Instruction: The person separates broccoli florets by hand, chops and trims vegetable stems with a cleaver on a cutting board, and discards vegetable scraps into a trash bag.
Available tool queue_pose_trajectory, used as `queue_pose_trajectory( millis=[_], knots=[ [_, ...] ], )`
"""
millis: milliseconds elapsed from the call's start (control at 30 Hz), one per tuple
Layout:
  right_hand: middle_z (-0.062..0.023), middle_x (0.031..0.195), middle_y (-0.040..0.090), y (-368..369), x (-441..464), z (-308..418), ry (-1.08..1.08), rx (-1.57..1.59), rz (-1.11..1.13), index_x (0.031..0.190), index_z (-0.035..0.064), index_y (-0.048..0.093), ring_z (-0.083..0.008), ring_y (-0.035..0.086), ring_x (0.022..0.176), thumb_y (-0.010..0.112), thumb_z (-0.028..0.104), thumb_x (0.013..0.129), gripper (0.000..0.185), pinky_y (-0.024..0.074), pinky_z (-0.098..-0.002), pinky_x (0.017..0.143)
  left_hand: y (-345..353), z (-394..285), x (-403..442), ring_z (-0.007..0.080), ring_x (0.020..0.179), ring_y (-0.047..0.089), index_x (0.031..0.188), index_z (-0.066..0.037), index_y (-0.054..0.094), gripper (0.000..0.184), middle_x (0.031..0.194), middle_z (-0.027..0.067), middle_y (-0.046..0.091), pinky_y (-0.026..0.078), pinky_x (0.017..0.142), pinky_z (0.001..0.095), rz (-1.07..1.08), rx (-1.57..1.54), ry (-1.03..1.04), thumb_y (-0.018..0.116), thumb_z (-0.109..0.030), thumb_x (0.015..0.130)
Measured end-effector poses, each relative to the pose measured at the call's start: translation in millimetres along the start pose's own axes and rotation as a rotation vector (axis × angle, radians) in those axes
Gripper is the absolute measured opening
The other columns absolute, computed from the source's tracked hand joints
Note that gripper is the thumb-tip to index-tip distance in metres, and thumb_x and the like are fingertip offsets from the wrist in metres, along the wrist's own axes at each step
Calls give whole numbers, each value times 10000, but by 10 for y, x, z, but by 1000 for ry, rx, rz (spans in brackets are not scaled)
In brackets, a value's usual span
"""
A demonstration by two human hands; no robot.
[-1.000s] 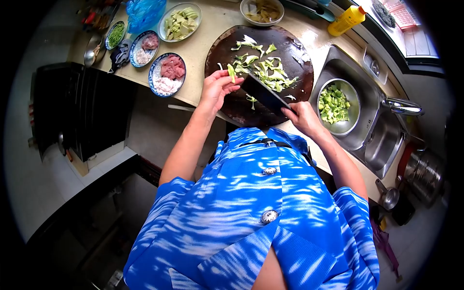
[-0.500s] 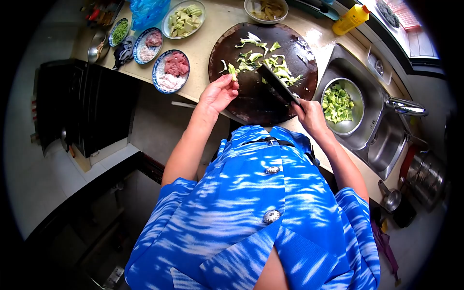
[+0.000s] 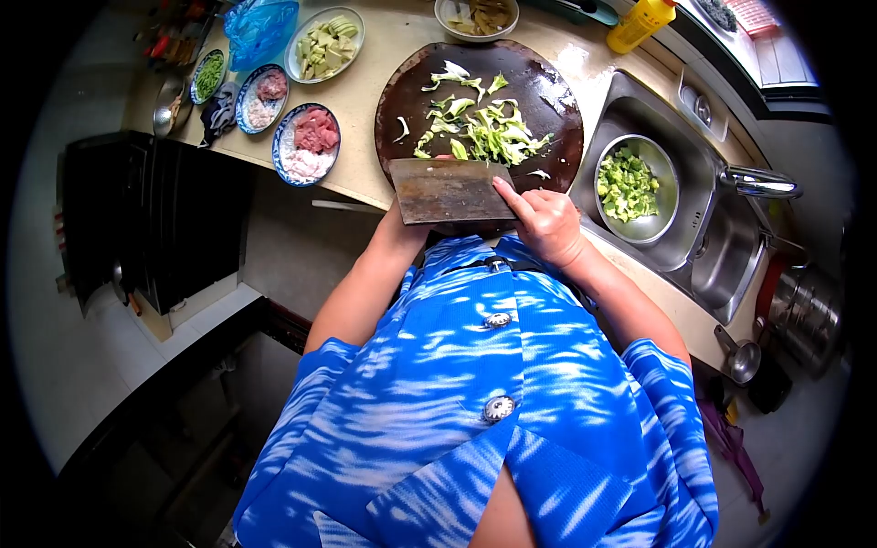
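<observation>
My right hand point(image 3: 548, 224) is closed around a cleaver point(image 3: 448, 194), its index finger stretched along the broad dark blade. The blade spans the near edge of a round, dark chopping board point(image 3: 411, 96), its flat side turned up towards me. Behind it, most of my left hand point(image 3: 402, 230) is hidden; only the wrist side and a bit of fingertip show. Just beyond the blade lie chopped leafy greens point(image 3: 502, 132), heaped at the board's middle, with paler scraps point(image 3: 449, 75) farther back.
A metal bowl of cut greens point(image 3: 628, 185) sits in the sink point(image 3: 607, 114), near the faucet point(image 3: 763, 181). Left of the board stand a plate of raw meat point(image 3: 315, 130), more small plates and a dish of pale green chunks point(image 3: 326, 50). A yellow bottle point(image 3: 641, 25) stands at the back.
The cleaver has swung left and turned flat across the board's near side. My left hand, which held a green piece, has gone behind the blade. The greens are gathered closer together.
</observation>
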State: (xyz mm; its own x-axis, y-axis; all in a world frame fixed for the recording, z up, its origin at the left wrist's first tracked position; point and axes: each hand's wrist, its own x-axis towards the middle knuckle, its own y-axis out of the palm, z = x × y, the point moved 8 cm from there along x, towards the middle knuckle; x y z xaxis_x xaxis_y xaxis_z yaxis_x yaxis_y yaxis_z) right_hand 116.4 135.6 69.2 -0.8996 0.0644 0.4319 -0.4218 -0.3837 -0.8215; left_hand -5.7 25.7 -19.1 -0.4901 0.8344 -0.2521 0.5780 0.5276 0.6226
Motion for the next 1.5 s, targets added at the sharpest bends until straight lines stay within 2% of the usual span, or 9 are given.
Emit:
queue_pose_trajectory(
  millis=[300, 500, 767, 1000, 1167, 1300, 1333, 1400, 1500],
  knots=[
    [-48, 550, 481, 5, -51, -40, 26, 24, -9, 1145, 32, 610, -203, 534, 485, 588, 21, 597, 548, 458, -345, 460, 16, 28, 16, 230, 1073, 581, 1229, -78, 503, 353, 1210, 123, 565, 480, 924, 367, 9, -59, -40, 471, -295, 953],
    [-45, 553, 478, 21, -102, -92, 20, 31, -25, 1163, 34, 603, -202, 530, 487, 582, 23, 573, 590, 458, -346, 462, -1, -43, -58, 242, 1076, 580, 1252, -67, 501, 435, 1211, 119, 571, 474, 926, 369, -246, -60, -196, 488, -360, 931],
    [-26, 556, 422, 50, -205, -187, 4, -103, -98, 1193, 56, 601, -173, 488, 498, 562, 19, 602, 593, 434, -325, 484, 180, -145, -86, 261, 1026, 611, 1186, 12, 552, 401, 1139, 162, 613, 500, 898, 393, -416, -126, -277, 606, -203, 852],
    [-45, 585, 495, 55, -334, -545, 186, -103, -85, 1180, 107, 616, -216, 541, 515, 604, 12, 599, 588, 461, -348, 490, 164, 254, 75, 249, 920, 563, 1071, -29, 580, 244, 1011, 140, 593, 500, 773, 372, -53, -543, -574, 621, -72, 835],
    [-176, 526, 501, 310, -443, -848, 675, 509, 126, 878, -17, 652, -246, 469, 426, 610, 102, 825, 137, 391, -350, 481, 56, 208, 149, 205, 800, 605, 990, -50, 596, 138, 875, 82, 636, 500, 700, 315, -123, -304, -461, 620, -42, 854],
    [3, 502, 454, 373, -524, -851, 786, 628, -3, 815, -53, 646, -46, 385, 505, 628, 161, 866, 221, 324, -283, 443, -80, 155, 128, 154, 797, 615, 1005, -39, 616, 175, 883, 41, 643, 504, 701, 297, -243, 19, -395, 652, -81, 840],
    [3, 502, 454, 376, -525, -838, 786, 628, -2, 815, -53, 646, -46, 385, 505, 628, 161, 866, 221, 324, -283, 443, -144, 122, 131, 148, 802, 615, 1021, -32, 619, 198, 892, 37, 644, 505, 693, 287, -315, 179, -356, 657, -85, 834],
    [-169, 511, 469, 357, -562, -836, 842, 570, 10, 772, -39, 627, -172, 382, 435, 622, 183, 851, 235, 354, -372, 466, -294, 166, 158, 133, 752, 626, 974, -7, 650, 179, 839, 32, 655, 513, 668, 270, -388, 288, -279, 667, -74, 809],
    [-175, 507, 453, 400, -631, -815, 876, 539, 39, 760, -40, 618, -177, 374, 431, 622, 186, 860, 248, 342, -373, 454, -351, -167, 198, 125, 618, 631, 791, 14, 680, 77, 700, 56, 662, 518, 627, 255, -459, 895, 223, 680, -50, 748]
  ],
)
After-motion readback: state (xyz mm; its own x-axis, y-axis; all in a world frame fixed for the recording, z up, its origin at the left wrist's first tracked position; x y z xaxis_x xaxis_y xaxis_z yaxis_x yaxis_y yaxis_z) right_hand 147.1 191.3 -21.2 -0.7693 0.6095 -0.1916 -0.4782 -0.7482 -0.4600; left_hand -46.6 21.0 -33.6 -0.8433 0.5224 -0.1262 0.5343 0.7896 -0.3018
